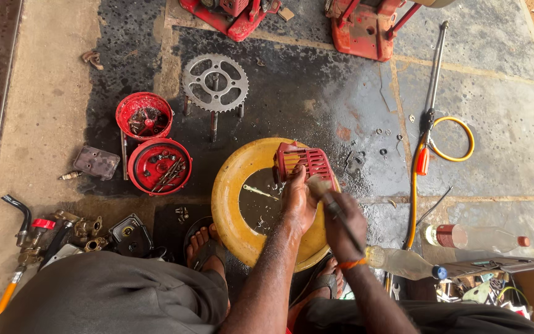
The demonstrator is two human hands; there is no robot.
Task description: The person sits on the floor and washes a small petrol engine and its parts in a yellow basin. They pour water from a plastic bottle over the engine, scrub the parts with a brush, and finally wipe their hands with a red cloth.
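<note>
A: What are the hands doing?

B: The left hand (296,199) grips the red slotted cover (303,162), fingers closed on its near edge, holding it over the far right rim of the yellow basin (225,204). The right hand (343,226) is wrapped around a brush (324,193) whose bristles meet the cover.

A: How far along does the cleaning look?

B: Midway, I'd judge. The cover looks wet, liquid sits in the basin, and the floor to the right is splashed. Much seems left: small parts lie in two red bowls (159,166) on the left, and a sprocket (215,82) stands far off, apart from the basin.
</note>
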